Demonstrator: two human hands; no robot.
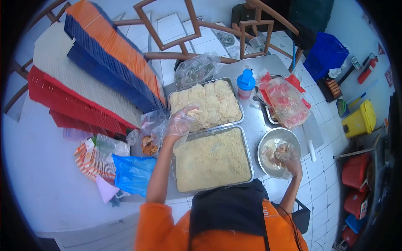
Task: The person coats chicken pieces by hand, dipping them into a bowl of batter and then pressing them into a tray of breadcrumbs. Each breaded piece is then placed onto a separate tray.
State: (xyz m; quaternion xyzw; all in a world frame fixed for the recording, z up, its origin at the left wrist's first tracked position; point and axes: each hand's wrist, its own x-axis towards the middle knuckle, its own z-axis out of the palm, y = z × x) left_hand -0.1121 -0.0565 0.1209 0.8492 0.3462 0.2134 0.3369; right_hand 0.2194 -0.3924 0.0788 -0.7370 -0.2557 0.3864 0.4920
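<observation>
My left hand [179, 122], in a clear plastic glove, reaches over the near-left part of a metal tray [241, 109] filled with pale crumb-coated pieces [213, 98]. Its fingers curl around what looks like a crumb-coated piece [194, 113]. Closer to me lies a second metal tray [251, 163] with a layer of yellowish breadcrumbs [211, 161]. On the right, my gloved right hand [289, 159] dips into a round metal bowl [264, 142] of whitish batter [268, 151]. The fingers are closed around a wet, batter-covered piece [281, 151], partly hidden by the glove.
Tall stacks of folded boxes [100, 50] stand left, above a blue plastic bag [133, 170]. A blue-lidded shaker bottle [246, 83] is behind the trays. A plastic-wrapped packet [287, 100] and white-handled knife [310, 144] lie right. Beyond the railing [197, 25] sits another person [243, 16].
</observation>
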